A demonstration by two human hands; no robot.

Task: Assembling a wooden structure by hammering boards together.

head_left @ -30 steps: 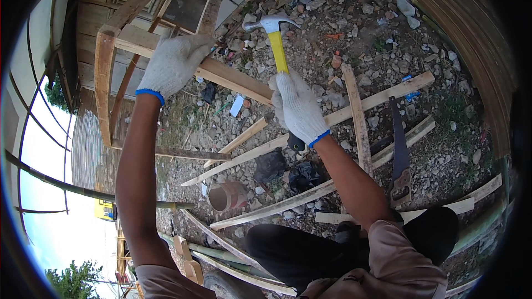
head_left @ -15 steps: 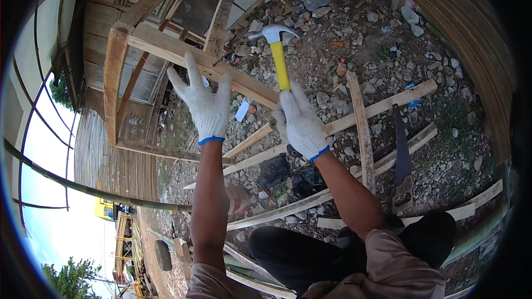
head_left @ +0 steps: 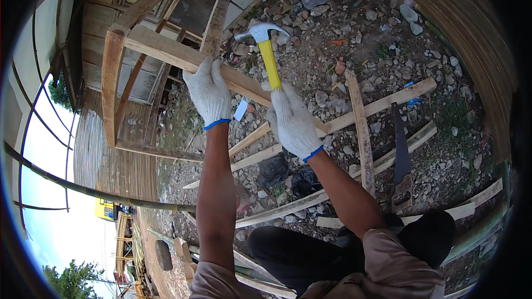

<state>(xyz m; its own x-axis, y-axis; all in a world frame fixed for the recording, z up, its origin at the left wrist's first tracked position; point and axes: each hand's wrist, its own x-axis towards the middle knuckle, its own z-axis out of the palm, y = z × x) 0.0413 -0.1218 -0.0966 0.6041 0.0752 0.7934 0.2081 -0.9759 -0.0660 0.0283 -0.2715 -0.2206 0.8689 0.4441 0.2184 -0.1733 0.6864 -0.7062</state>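
My right hand (head_left: 296,124), in a white knitted glove with a blue cuff, is closed around the yellow handle of a claw hammer (head_left: 269,62). The hammer's steel head points away from me, above the far side of a wooden beam (head_left: 160,47). My left hand (head_left: 208,95), gloved the same way, is on that beam with its fingers drawn together over the edge; the fingertips are partly hidden, and I cannot make out anything small between them. The beam belongs to an upright wooden frame (head_left: 112,83) on the left and slants toward my right hand.
A handsaw (head_left: 401,152) rests on the right by loose wooden strips (head_left: 360,127) crossing over stony ground (head_left: 338,33). Black plastic (head_left: 272,170) lies below my hands. A bamboo pole (head_left: 100,187) cuts across the left; a slatted wall (head_left: 471,39) curves along the right.
My left hand, spread wide before, has moved right and closed at the beam. The hammer and my right hand have shifted slightly left.
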